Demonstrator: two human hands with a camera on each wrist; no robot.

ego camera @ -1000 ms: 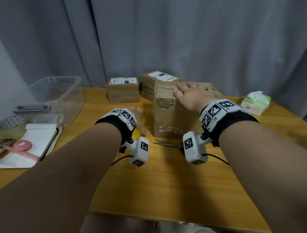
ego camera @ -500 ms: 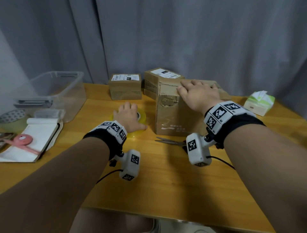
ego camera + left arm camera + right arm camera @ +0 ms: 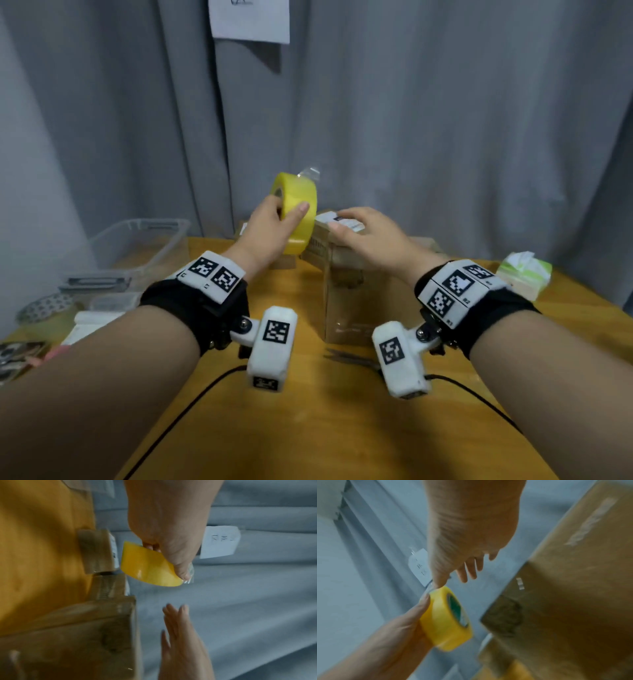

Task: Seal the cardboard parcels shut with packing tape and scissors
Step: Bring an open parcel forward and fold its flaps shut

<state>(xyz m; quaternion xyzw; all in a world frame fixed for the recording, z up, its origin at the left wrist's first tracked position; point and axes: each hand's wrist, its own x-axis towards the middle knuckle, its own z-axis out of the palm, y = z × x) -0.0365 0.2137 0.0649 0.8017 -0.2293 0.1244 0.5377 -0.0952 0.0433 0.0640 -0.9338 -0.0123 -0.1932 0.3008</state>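
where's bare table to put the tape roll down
Bare wood lies near the table edge, in front of the scissors, and left of the tall box. It is crowded by the clear bin and behind the box. The left hand grips the tape roll.

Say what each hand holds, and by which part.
The left hand grips the yellow tape roll: thumb across its outer band, fingers at its core. The right hand holds nothing.
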